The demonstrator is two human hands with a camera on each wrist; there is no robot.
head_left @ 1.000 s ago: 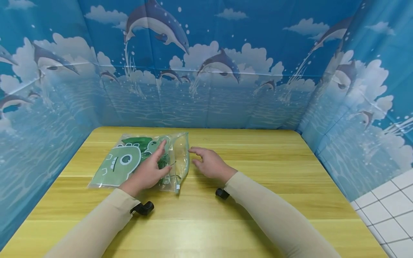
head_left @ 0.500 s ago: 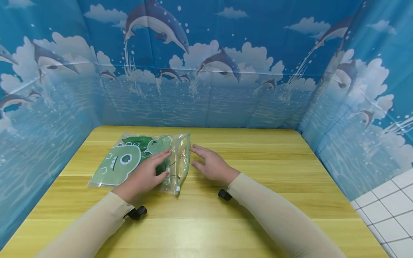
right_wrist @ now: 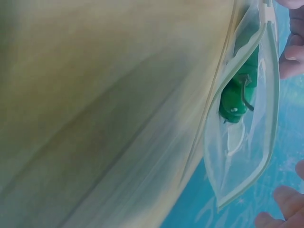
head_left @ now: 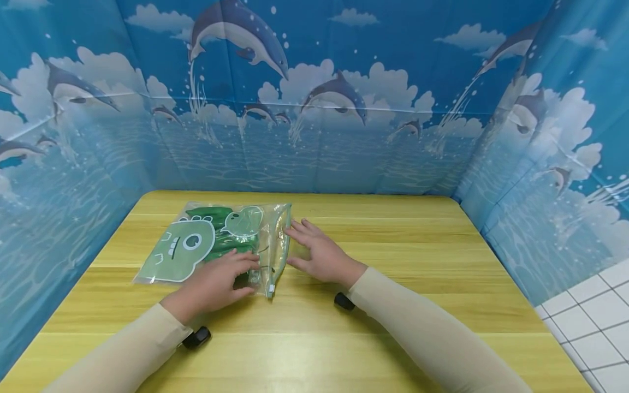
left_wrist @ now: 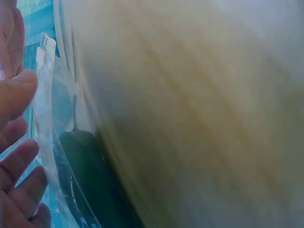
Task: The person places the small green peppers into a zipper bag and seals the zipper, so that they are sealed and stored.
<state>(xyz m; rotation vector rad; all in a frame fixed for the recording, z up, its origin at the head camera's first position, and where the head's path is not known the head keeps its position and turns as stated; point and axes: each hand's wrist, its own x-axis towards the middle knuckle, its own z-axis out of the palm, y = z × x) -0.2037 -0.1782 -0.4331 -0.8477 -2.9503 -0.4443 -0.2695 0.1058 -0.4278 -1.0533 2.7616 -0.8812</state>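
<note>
A clear plastic slider bag (head_left: 167,267), printed with green cartoon monsters, lies flat on the left of the wooden table. Its mouth faces right and gapes in the right wrist view, with a green pepper (right_wrist: 235,99) and its curled stem showing inside. The left wrist view shows another stemmed green pepper (left_wrist: 92,175) through the plastic. My left hand (head_left: 213,289) is over the bag's near side, fingers relaxed, covering part of it. Fingers loosely spread, my right hand (head_left: 321,254) has its fingertips right at the mouth's edge. The white slider (head_left: 271,288) sits at the mouth's near corner.
The yellow wood-grain table (head_left: 403,245) spans the view. A blue dolphin-print curtain (head_left: 319,153) surrounds its back and sides. White floor tiles (head_left: 594,322) show at the lower right. Each wrist carries a small black camera (head_left: 196,338).
My left hand has drawn back toward me and to the left, uncovering more of the peppers and print. My right hand has shifted slightly, its fingers spreading at the bag's mouth. The bag barely moved.
</note>
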